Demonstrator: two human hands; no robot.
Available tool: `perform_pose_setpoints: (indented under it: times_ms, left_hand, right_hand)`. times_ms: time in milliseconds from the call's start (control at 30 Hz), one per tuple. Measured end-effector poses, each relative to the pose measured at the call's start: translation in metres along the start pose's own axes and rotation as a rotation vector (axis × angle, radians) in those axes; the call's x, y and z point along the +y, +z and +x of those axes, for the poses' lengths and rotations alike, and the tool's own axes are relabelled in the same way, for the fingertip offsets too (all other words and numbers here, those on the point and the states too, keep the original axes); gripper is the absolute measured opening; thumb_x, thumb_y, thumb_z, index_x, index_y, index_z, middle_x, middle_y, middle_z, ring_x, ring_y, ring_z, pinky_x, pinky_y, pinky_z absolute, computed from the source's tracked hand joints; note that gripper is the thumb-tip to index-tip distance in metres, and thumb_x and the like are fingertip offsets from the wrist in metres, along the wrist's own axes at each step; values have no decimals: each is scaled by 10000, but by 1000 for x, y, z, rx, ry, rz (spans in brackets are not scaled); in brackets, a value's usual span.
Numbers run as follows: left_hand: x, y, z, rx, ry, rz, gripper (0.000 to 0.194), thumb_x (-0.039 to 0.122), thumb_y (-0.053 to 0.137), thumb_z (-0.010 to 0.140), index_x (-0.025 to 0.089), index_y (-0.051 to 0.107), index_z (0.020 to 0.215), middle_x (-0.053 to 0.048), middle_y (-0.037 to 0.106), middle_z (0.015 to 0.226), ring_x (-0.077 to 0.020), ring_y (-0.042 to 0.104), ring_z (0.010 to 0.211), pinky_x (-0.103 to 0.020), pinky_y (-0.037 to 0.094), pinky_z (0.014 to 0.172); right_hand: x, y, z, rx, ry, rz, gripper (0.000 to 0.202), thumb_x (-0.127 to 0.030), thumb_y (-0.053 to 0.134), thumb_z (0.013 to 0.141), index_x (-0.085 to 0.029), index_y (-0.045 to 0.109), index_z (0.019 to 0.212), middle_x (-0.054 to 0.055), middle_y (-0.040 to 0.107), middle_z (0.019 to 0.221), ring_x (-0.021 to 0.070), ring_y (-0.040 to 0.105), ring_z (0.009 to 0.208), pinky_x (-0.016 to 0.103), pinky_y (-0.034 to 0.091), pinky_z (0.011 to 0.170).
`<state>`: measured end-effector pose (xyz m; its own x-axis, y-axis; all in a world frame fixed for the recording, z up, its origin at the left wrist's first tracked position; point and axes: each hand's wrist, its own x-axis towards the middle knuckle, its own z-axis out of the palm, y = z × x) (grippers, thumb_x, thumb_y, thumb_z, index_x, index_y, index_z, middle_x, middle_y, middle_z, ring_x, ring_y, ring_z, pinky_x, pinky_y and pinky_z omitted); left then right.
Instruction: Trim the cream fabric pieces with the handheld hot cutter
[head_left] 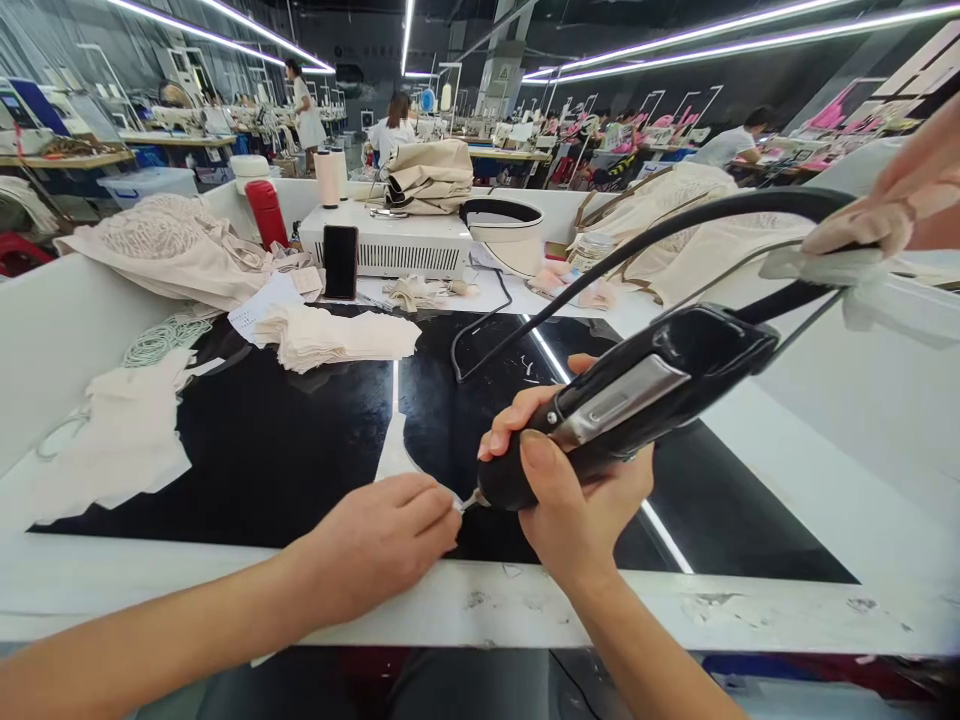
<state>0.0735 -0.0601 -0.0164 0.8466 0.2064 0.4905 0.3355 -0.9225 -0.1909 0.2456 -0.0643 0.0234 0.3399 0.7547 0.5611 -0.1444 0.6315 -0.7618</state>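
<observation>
My right hand is wrapped round a black handheld power tool with a silver plate on its side, a narrow metal tip and a thick cable at the rear. The tip points down-left and meets the edge of a small off-white fabric piece. With closed fingers, my left hand pinches that piece close to the tip and hides part of it. Beneath them lies a glossy black board. A stack of cream fabric pieces sits behind; more pale pieces lie at the left.
A phone leans on a white vented box. Around it are a red bottle, a visor and beige lace garments. The tool's cable arches to the upper right, where a blurred hand touches it. People work at machines beyond.
</observation>
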Motion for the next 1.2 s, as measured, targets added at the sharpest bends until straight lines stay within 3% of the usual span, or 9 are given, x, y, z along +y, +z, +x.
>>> perform_pose_setpoints:
  times_ms: [100,233,400,567,1200]
  left_hand:
    - [5,12,5,-26,71,-15,195,55,492,1037,100,673,984,-63,691,942,-168,672,891,-281,572,854]
    - [1,21,-1,-68,54,-13,206,107,469,1069,96,670,1023,-68,695,963,-175,676,910,-286,581,846]
    - [-3,20,-11,-72,-32,-83,212,131,437,1087,100,643,1125,-66,701,986,-194,687,931,-309,598,844]
    - [0,21,-13,-61,-105,-137,207,161,529,1055,93,605,1236,-79,698,1043,-223,689,966,-336,617,868]
    - [2,17,-18,-64,-209,-229,249,155,560,1028,158,660,1256,-127,643,1148,-244,676,1016,-386,643,890]
  right_hand:
    - [-1,0,0,1,0,9,462,-292,842,837,-313,583,1219,-48,676,820,118,632,561,264,563,493]
    - [-2,1,-1,4,8,25,452,-301,845,832,-311,586,1202,-47,678,814,119,630,560,266,567,494]
    - [-1,1,-1,7,15,30,449,-312,855,827,-313,600,1196,-52,681,814,110,611,554,264,563,496]
    - [-2,1,-1,-2,14,21,409,-325,859,827,-309,609,1150,-50,685,818,109,609,557,256,555,483]
    - [2,6,9,13,-12,28,383,-331,858,825,-284,611,1115,-57,694,809,115,642,545,261,554,480]
